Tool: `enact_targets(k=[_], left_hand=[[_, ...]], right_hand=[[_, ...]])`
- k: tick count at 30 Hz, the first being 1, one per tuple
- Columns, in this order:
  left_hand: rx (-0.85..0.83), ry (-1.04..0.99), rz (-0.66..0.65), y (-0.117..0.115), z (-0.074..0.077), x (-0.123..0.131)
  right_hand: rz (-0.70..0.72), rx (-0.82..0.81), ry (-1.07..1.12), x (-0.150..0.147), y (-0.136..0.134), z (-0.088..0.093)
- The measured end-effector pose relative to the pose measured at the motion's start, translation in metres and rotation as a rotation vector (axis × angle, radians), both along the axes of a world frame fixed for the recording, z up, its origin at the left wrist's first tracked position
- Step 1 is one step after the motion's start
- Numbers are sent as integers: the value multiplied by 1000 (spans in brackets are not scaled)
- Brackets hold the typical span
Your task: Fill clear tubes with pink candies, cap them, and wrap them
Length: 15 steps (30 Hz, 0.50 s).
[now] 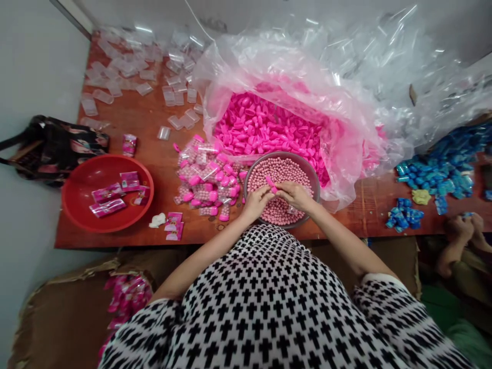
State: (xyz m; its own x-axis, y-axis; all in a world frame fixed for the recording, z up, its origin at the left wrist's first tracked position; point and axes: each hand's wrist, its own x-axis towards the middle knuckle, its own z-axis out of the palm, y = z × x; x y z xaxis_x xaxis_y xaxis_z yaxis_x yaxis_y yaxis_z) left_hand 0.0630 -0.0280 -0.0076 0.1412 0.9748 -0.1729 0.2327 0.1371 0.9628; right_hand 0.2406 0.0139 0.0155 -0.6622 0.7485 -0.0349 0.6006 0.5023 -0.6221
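A reddish-brown wooden worktop [138, 115] spans the view. Along its far edge lies a spread of clear plastic [388, 72], and beside that a large translucent bag [277, 56] gapes open on a mass of bright pink caps [265, 123]. At the near left edge a wide red bowl [79, 192] holds several pink sachets [107, 192], with a dark floral handbag [57, 146] just behind it. Right in front of the wearer stands a smaller grey bowl [315, 182] of pale pink beads [282, 171]. Left of it sits a heap of bead-filled containers [209, 177] with pink caps on; far to the right lie piles of blue pieces [442, 171], near another person's hands [463, 226]. Loose clear containers [115, 77] are strewn over the far left corner. Over the grey bowl, the wearer's left hand [258, 201] and right hand [295, 196] meet, fingertips of both pinched on one pink piece [271, 183] above the beads. A clear bit [293, 209] shows just under the right hand; whether it is gripped cannot be told. Smaller still are a yellow lump [421, 197] beside the blue pieces and a white scrap [157, 220] between the red bowl and two more sachets.
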Motion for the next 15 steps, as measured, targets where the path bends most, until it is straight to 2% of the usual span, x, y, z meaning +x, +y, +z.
enact_targets(k=[3, 6, 8, 11, 15], left_hand=[[-61, 28, -71, 1, -5, -6], [-92, 16, -79, 1, -9, -7], [-110, -40, -54, 2, -11, -6], [-140, -227, 64, 3, -14, -4], [-205, -397, 176, 4, -14, 1]], right_hand=[[115, 127, -66, -3, 9, 13], [342, 308, -137, -11, 16, 36], [442, 332, -197, -17, 19, 47], [339, 279, -277, -20, 19, 47], [81, 171, -199, -21, 4, 24]])
